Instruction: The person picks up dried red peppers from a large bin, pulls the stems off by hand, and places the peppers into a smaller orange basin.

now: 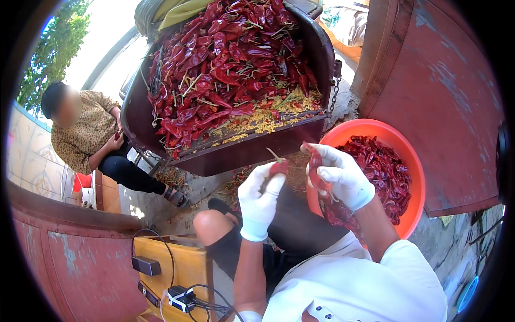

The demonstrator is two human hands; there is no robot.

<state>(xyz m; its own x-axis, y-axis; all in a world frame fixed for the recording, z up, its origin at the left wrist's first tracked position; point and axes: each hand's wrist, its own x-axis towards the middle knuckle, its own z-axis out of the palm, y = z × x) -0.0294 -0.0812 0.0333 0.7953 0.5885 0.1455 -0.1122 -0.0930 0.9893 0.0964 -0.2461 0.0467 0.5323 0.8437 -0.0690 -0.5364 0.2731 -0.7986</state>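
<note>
Red pepper (pixel 315 167) runs lengthwise toward me in my right hand (pixel 346 174), nearer the orange basin (pixel 418 185). My left hand (pixel 259 197) pinches 1 stemmed pepper (pixel 279 167).

Black box (pixel 146 265) on a wooden surface (pixel 196 263), scuffed red panel (pixel 445 107), green foliage (pixel 56 45)
</note>
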